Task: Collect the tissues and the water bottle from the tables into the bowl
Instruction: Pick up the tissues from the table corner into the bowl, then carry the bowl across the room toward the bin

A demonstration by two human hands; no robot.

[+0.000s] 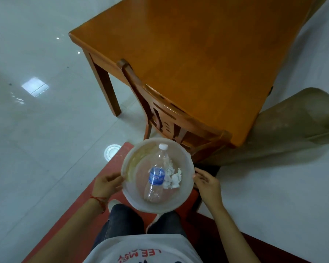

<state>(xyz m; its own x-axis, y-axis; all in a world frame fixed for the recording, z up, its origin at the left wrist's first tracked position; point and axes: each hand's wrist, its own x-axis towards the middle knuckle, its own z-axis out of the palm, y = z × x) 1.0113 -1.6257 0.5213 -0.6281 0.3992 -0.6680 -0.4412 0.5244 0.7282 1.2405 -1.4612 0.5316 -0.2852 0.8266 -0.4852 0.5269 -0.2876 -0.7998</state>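
A translucent white bowl (133,192) is held in front of my body, over my legs. Inside it lies a clear water bottle (157,175) with a blue label and white cap, cap pointing away from me. Crumpled white tissues (173,179) rest beside the bottle on its right. My left hand (107,184) grips the bowl's left rim. My right hand (207,182) holds the right rim with fingers curled on the edge.
An orange wooden table (198,54) stands ahead, with a matching wooden chair (169,118) pushed against its near side. A round grey bin (296,122) lies to the right. Glossy white floor tiles spread left; a red mat (80,215) is underfoot.
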